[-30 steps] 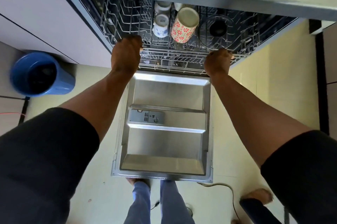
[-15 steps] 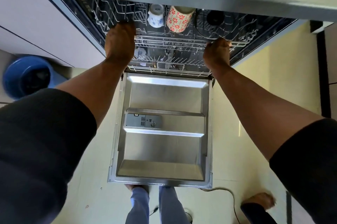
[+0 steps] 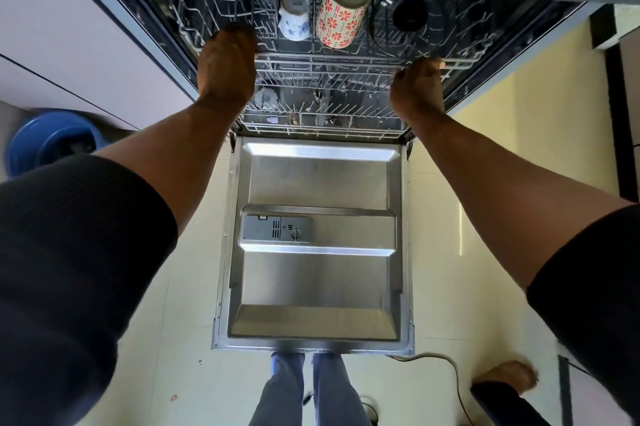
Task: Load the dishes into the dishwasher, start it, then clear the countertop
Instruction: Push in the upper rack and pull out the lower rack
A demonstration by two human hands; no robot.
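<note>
The upper rack [image 3: 329, 59] sits at twelve o'clock, mugs [image 3: 341, 22] aboard. The right hand [image 3: 417, 88], at one, curls round its front; the left hand [image 3: 227, 67], at eleven, rests there, fingers hidden. Both sides want an even push.

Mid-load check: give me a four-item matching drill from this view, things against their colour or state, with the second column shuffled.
1. tall mug
2. small cup
3. bucket
4. right hand

A. blue
B. grips the upper rack
C. red flowers
D. white with blue print

Pairs: 1-C, 2-D, 3-A, 4-B
</note>
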